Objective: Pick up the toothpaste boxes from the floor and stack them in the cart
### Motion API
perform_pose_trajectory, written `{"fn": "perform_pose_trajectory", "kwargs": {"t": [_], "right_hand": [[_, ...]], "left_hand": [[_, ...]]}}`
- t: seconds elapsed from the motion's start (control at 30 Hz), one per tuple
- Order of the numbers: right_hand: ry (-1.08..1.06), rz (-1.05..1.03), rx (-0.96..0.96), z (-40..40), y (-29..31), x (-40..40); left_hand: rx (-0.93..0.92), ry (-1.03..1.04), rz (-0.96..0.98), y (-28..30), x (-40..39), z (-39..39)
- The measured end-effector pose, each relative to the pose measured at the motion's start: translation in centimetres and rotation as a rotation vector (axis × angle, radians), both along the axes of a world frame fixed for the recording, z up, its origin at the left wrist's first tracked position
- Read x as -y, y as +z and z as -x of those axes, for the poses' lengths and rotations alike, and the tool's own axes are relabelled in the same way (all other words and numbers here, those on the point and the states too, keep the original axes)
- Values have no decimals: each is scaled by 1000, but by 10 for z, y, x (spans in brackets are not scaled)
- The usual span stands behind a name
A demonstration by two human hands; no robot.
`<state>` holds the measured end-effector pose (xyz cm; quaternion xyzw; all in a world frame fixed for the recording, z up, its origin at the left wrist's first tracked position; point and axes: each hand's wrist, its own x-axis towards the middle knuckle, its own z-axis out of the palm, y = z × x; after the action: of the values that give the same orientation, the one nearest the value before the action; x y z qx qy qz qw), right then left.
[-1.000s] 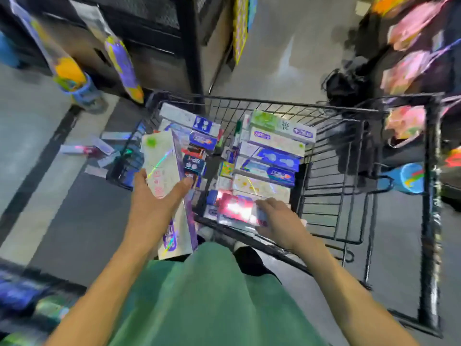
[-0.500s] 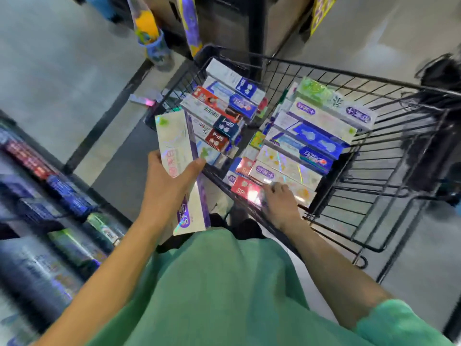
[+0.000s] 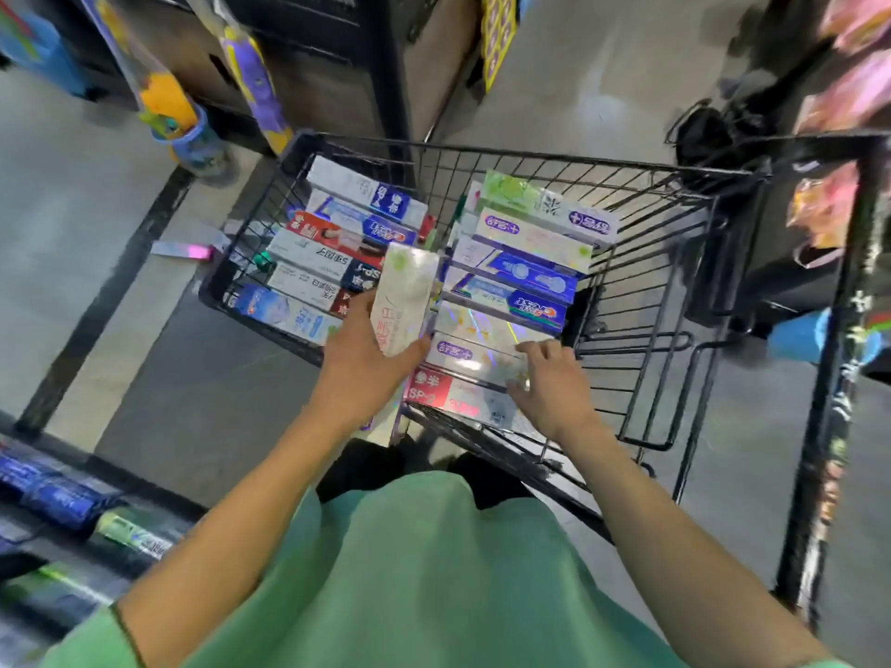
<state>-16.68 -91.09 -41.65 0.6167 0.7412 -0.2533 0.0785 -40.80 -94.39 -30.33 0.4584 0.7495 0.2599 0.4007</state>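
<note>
Dark shelving unit [image 3: 385,65]; black bag [image 3: 708,132] on grey floor [image 3: 602,65]

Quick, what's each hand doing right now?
Left hand: grips a white holographic toothpaste box above the cart.
Right hand: open, fingers resting on the stacked boxes.

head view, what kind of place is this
Most likely a shop aisle: a black wire cart holds rows of toothpaste boxes, more boxed goods fill a low shelf on the left, and packaged goods hang on the right.

Single head-worn wide-angle view, looking steeply down and forward over the green shirt [image 3: 424,571] into the wire cart [image 3: 641,301], close range; edges distorted.
</note>
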Motion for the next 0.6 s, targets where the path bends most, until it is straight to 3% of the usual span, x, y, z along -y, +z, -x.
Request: {"fn": "perform_pose_trajectory", "kwargs": {"t": [0.17, 0.3, 0.6], "right_hand": [[-187, -147, -17, -24, 36, -3], [-280, -235, -2, -33, 62, -10], [-431, -316, 55, -40, 74, -19]], "left_hand": [[-158, -443, 35, -25, -55, -5], [-317, -769, -59, -44, -106, -15], [-595, -1306, -166, -101, -200, -66]]}}
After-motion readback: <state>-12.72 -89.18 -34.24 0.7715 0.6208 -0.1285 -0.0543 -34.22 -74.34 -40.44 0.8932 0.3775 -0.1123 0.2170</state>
